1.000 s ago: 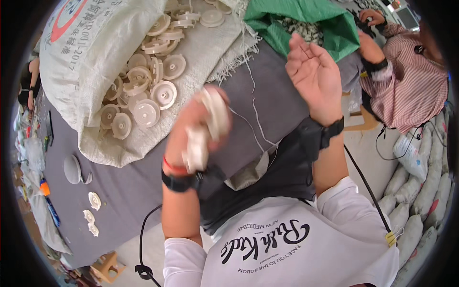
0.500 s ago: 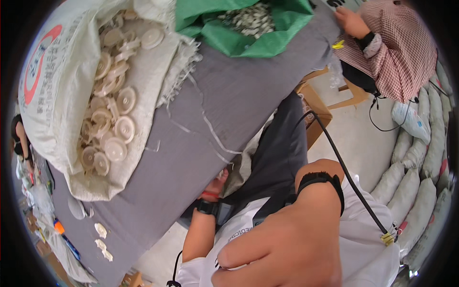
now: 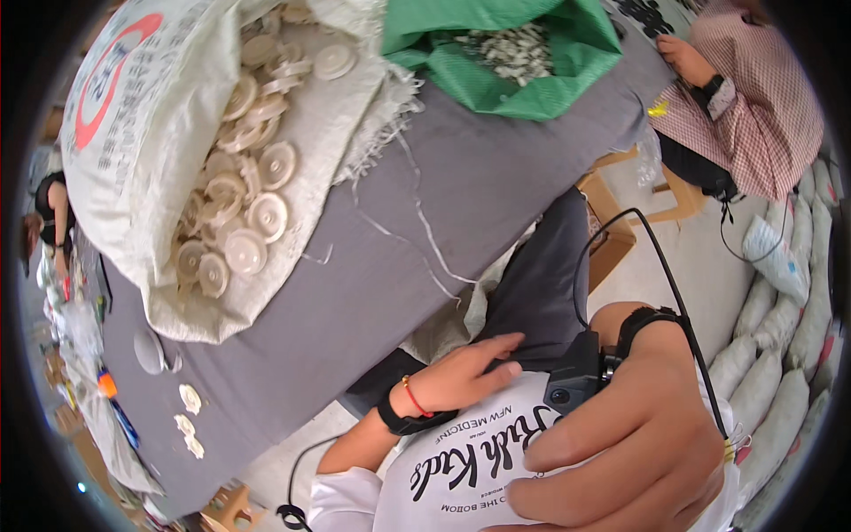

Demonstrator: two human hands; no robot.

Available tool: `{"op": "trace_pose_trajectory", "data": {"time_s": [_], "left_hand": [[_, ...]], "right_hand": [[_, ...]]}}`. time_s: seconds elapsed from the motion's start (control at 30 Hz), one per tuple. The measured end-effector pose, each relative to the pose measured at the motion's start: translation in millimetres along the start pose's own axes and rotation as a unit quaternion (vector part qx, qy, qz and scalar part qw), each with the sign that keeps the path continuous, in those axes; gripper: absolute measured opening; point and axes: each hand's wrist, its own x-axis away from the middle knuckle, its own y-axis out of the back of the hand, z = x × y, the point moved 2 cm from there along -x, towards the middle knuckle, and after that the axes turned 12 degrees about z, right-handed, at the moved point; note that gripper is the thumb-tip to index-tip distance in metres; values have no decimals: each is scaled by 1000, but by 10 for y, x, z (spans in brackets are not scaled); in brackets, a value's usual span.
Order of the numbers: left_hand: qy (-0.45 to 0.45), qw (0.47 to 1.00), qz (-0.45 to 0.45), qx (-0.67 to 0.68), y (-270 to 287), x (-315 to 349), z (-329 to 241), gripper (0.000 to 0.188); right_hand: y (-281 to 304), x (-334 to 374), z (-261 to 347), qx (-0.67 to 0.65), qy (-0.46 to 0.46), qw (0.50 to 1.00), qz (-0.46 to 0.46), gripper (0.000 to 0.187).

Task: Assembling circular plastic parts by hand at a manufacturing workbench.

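My left hand [image 3: 465,377] lies low over my lap and the front of my white shirt [image 3: 425,452]. Its fingers are stretched out with nothing in them, and a red cord and a black band circle its wrist. My right hand [image 3: 620,443] is large and close at the lower right, its fingers slightly bent and apart, with nothing seen in them; its thumb is hidden. On a black strap at the right wrist sits a small black camera [image 3: 574,383] with a cable.
On the grey-covered table [image 3: 355,301], a white woven sack [image 3: 133,177] spills cream plastic discs [image 3: 268,216]. A green bag [image 3: 567,89] holds small pale pieces. Broken pale parts [image 3: 190,399] lie lower left. At upper right sits a person in a checked sleeve [image 3: 762,106]; filled sacks [image 3: 780,408] line the right.
My left hand has come from the table edge toward my body, its fingers now in plain sight. My right hand has shifted right, and the wrist camera shows now. The whole view has shifted slightly.
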Motion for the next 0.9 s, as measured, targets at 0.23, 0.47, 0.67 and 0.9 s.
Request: {"op": "trace_pose_trajectory", "data": {"time_s": [0.23, 0.47, 0.67, 0.9], "left_hand": [[-113, 988, -1, 102, 674, 313, -776, 43], [-249, 861, -327, 298, 1314, 305, -360, 28], [-293, 687, -511, 425, 1483, 428, -219, 24], [-336, 665, -618, 251, 1536, 604, -312, 23]], "right_hand": [[61, -226, -186, -209, 30, 954, 214, 7], [-258, -117, -1383, 55, -385, 896, 217, 21], [-718, 117, -2328, 338, -201, 820, 415, 17], [-733, 136, -2325, 321, -236, 832, 387, 14]]}}
